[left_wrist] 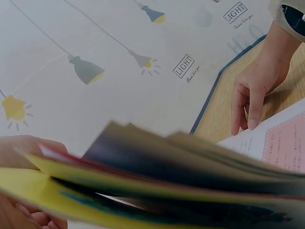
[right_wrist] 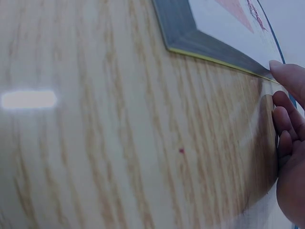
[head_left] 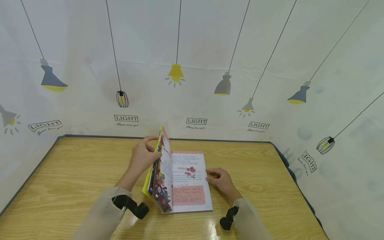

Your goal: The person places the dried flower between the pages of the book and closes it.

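An open book (head_left: 188, 196) with a yellow cover lies on the table, its right-hand pages flat and showing printed text, a red flower picture and a pink box. Its left part stands raised and tilted, with colourful illustrations on the page. My left hand (head_left: 142, 155) grips the outer edge of that raised part, thumb on the page side and fingers at the yellow cover. In the left wrist view the cover and several pages fan apart near this hand. My right hand (head_left: 221, 181) holds the right edge of the book, thumb at the page edge (right_wrist: 274, 76) and the other fingers curled.
The wood-grain table (head_left: 258, 160) extends around the book, with a dark edge at the back and sides. A pale wall covering (head_left: 150, 100) printed with hanging lamps rises behind and beside it. Black wrist bands (head_left: 130, 205) sit over both pale sleeves.
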`<action>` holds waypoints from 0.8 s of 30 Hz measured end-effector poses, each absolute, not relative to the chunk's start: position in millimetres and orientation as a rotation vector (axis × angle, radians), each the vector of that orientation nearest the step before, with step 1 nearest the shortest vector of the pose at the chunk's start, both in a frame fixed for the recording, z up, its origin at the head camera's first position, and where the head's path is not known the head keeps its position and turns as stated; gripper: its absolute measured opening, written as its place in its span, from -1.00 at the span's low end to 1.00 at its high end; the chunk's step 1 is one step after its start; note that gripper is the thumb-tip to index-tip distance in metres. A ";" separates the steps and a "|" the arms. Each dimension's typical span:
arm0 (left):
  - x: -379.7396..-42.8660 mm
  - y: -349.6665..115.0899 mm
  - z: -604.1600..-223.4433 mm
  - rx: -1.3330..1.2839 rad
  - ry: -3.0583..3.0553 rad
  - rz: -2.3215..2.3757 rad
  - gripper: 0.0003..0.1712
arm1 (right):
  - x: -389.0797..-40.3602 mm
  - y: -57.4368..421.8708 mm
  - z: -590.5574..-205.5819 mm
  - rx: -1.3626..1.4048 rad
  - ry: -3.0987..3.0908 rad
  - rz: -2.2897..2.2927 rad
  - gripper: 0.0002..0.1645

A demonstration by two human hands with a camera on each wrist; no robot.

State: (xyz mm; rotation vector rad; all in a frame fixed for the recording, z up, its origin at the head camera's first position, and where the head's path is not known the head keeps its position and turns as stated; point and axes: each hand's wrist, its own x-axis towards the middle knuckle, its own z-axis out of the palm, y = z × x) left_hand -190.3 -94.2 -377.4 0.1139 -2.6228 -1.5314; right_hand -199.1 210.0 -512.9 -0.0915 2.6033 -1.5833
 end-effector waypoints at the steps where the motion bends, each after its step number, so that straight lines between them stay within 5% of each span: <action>1: -190.7 -92.4 -377.2 0.112 -2.620 -1.536 -0.35 | -199.2 210.1 -513.2 -0.092 2.605 -1.581 -0.64; 24: -199.0 -57.0 -372.4 0.107 -2.619 -1.496 -0.40 | -198.2 211.2 -513.2 -0.117 2.597 -1.624 -0.63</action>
